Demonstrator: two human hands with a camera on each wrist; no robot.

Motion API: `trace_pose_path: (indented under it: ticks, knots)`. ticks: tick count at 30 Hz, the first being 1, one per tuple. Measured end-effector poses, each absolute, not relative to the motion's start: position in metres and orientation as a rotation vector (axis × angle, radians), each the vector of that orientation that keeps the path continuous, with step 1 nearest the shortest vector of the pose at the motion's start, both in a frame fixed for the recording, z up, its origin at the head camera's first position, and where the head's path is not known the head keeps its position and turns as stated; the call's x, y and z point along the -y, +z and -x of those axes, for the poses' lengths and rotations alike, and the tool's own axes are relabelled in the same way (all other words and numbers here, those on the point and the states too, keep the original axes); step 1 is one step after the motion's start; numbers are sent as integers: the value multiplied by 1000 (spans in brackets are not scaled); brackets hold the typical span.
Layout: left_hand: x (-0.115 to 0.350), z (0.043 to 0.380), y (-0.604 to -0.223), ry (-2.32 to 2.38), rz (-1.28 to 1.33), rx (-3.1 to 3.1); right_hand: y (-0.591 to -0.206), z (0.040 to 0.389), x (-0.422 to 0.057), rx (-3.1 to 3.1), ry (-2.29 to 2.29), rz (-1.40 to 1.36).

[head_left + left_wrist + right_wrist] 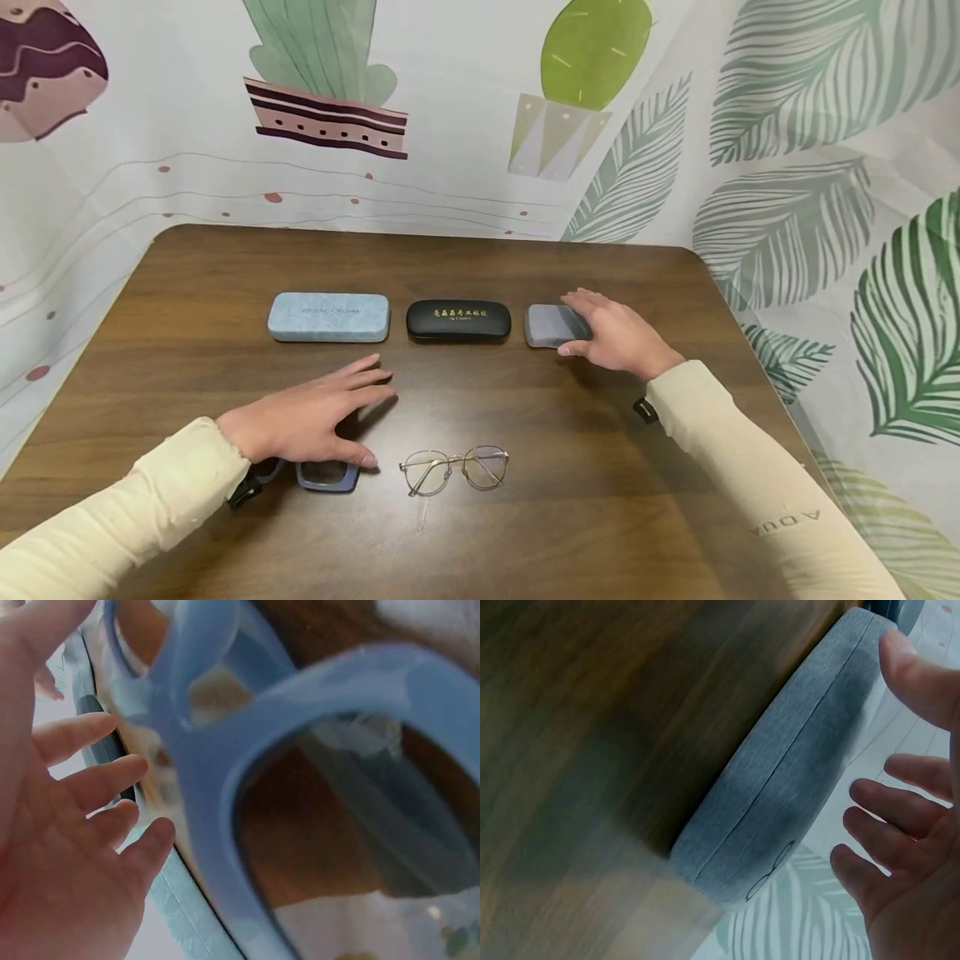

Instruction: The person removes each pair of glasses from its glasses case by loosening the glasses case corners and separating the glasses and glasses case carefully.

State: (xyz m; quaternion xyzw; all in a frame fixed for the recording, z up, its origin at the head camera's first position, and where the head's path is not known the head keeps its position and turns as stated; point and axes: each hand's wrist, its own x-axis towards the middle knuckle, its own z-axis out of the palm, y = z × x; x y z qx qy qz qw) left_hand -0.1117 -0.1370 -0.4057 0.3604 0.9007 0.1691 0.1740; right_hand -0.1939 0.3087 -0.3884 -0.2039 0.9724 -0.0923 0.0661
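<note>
My left hand [307, 421] hovers with spread fingers over blue-framed glasses [348, 482], covering part of them. Up close in the left wrist view, the thick blue frame [199, 795] stands apart from the loosely bent fingers [97, 784]. To that hand's right lie thin metal-rimmed glasses [486, 468], temples folded. My right hand [618, 333] is at a grey glasses case [546, 325], thumb and fingers spread over its right end. In the right wrist view the closed fabric case [780, 765] shows a seam and a small glasses drawing; the thumb [915, 679] is near one end.
A light blue glasses case [328, 321] and a black glasses case [459, 325] with gold lettering lie closed in a row left of the grey one. All rest on a brown wooden table [600, 517]. A patterned cloth [465, 192] hangs behind the table.
</note>
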Motion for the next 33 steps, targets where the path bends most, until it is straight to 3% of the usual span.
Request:
trace_pose_path:
  ticks: [11,21,33]
  knots:
    - [93,136,-387,438,-1211,-2720,-391,192,-339,-2882,-292,555]
    - [27,182,-377,344,-1229,-2784,-401,199,-363,-2940,-330,501]
    - [-50,211,-381,118,-1347,-2840,-407,204,-357,-2956,-374,542]
